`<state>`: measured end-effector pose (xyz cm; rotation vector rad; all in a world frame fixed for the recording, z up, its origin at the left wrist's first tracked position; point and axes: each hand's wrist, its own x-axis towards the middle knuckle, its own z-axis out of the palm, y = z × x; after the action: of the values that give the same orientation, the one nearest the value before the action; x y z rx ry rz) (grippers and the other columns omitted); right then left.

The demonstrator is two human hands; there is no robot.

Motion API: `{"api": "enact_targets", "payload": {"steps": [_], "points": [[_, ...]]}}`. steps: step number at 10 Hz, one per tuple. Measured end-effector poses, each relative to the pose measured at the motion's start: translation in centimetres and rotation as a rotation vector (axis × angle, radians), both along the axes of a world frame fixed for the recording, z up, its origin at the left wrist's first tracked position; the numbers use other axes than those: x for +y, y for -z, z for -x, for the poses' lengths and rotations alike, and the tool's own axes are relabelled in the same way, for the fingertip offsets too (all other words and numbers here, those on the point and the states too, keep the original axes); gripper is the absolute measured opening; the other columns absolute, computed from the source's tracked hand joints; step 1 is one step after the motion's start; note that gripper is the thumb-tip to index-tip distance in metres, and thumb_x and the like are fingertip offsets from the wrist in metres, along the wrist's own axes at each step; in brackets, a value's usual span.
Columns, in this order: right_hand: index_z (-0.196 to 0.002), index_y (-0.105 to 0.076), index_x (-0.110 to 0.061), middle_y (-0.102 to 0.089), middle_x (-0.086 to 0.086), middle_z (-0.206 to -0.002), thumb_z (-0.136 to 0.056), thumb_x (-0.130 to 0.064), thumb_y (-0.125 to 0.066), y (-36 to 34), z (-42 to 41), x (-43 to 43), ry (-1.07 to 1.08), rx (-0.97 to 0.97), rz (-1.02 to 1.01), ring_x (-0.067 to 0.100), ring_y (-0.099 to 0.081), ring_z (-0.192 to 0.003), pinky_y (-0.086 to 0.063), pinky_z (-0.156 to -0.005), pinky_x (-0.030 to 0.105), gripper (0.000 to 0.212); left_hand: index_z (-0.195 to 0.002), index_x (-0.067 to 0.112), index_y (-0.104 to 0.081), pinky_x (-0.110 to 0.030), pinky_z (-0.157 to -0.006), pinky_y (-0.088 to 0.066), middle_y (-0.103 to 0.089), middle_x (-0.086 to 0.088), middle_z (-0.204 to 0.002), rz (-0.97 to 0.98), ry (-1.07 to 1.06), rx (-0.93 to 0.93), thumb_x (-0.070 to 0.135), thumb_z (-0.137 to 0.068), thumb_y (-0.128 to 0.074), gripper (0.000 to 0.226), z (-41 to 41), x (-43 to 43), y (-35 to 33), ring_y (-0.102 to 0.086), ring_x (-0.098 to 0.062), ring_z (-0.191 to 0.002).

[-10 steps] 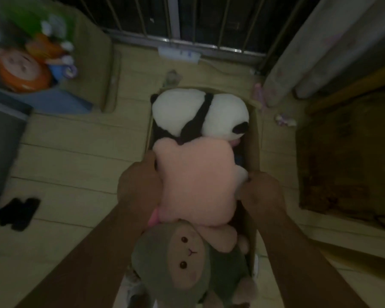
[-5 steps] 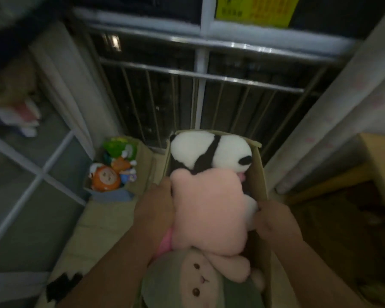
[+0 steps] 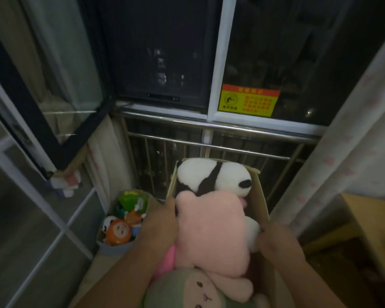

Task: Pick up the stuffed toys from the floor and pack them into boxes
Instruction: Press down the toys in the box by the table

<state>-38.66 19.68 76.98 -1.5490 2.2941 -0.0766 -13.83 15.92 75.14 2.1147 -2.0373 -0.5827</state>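
Overfilled box (image 3: 259,196): left hand (image 3: 159,225) at 9 o'clock, right hand (image 3: 278,243) at 3, both gripping its walls; tilt could spill panda (image 3: 211,176).

Cardboard box (image 3: 259,196) packed full with toys; railing (image 3: 209,145) just beyond, curtain (image 3: 342,152) right, toy bin (image 3: 113,248) left.

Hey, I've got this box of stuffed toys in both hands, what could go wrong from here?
The pink plush and green-hooded toy bulge above the cardboard box rim, so a tilt could spill them. The left hand and right hand hold only its side walls, which may buckle. The toy bin on the floor ahead is a possible trip.
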Motion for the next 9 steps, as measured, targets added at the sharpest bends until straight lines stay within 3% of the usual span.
{"api": "enact_targets", "payload": {"steps": [1,3,4,5,6,8,9], "points": [[-0.098,-0.066,-0.016,-0.066,0.004,-0.097,-0.084,-0.019,-0.052,-0.3,0.3,-2.2,0.009,-0.035,0.038,0.020,-0.063,-0.092,-0.053,-0.085,0.035,0.020,-0.116,0.018,-0.039,-0.037,-0.076,-0.050,-0.059,-0.010,-0.106,0.027,0.012,-0.031,0.027,-0.095,-0.037,0.023,0.5,-2.6,-0.5,-0.059,-0.026,-0.092],[-0.098,-0.066,-0.018,-0.066,0.000,-0.093,-0.086,-0.021,-0.050,1.3,2.1,-8.5,-0.076,-0.070,-0.034,0.017,-0.064,-0.089,-0.051,-0.075,0.026,0.020,-0.106,0.021,-0.041,-0.037,-0.075,-0.052,-0.057,-0.005,-0.097,0.038,-0.057,-0.025,0.029,-0.094,-0.039,0.015,1.9,-7.1,1.2,-0.057,-0.019,-0.084],[-0.100,-0.068,-0.016,-0.069,0.003,-0.095,-0.083,-0.020,-0.053,2.7,3.0,-12.8,-0.101,-0.126,-0.050,0.020,-0.066,-0.090,-0.054,-0.078,0.030,0.023,-0.103,0.017,-0.046,-0.035,-0.073,-0.049,-0.059,-0.005,-0.096,0.041,-0.118,-0.037,0.022,-0.095,-0.040,0.012,2.4,-10.2,1.9,-0.057,-0.020,-0.080],[-0.100,-0.068,-0.015,-0.069,0.007,-0.104,-0.084,-0.019,-0.051,4.1,3.3,-16.7,-0.124,-0.141,-0.071,0.025,-0.065,-0.098,-0.053,-0.083,0.033,0.024,-0.110,0.016,-0.048,-0.028,-0.065,-0.041,-0.060,-0.005,-0.103,0.029,-0.143,-0.070,0.018,-0.096,-0.035,0.019,2.6,-13.7,3.2,-0.047,-0.011,-0.069],[-0.099,-0.068,-0.017,-0.068,0.008,-0.106,-0.085,-0.022,-0.050,6.6,3.6,-20.2,-0.168,-0.138,-0.090,0.025,-0.064,-0.100,-0.052,-0.086,0.035,0.023,-0.114,0.013,-0.047,-0.026,-0.065,-0.039,-0.059,-0.006,-0.103,0.033,-0.125,-0.143,0.017,-0.097,-0.035,0.021,2.9,-17.0,4.9,-0.046,-0.012,-0.073],[-0.096,-0.069,-0.016,-0.069,0.010,-0.105,-0.081,-0.028,-0.046,13.4,3.4,-25.9,-0.195,-0.106,-0.147,0.029,-0.065,-0.101,-0.052,-0.087,0.037,0.030,-0.112,0.015,-0.048,-0.043,-0.077,-0.052,-0.062,-0.010,-0.101,-0.062,-0.179,-0.216,0.024,-0.089,-0.048,0.024,2.8,-23.2,10.8,-0.061,-0.032,-0.089],[-0.101,-0.068,-0.012,-0.067,0.011,-0.111,-0.086,-0.025,-0.047,18.5,2.4,-28.7,-0.195,-0.129,-0.200,0.028,-0.062,-0.107,-0.049,-0.090,0.033,0.029,-0.113,0.019,-0.049,-0.040,-0.073,-0.053,-0.064,-0.007,-0.098,-0.121,-0.146,-0.247,0.027,-0.087,-0.052,0.028,2.4,-25.7,16.2,-0.062,-0.029,-0.086]]}}
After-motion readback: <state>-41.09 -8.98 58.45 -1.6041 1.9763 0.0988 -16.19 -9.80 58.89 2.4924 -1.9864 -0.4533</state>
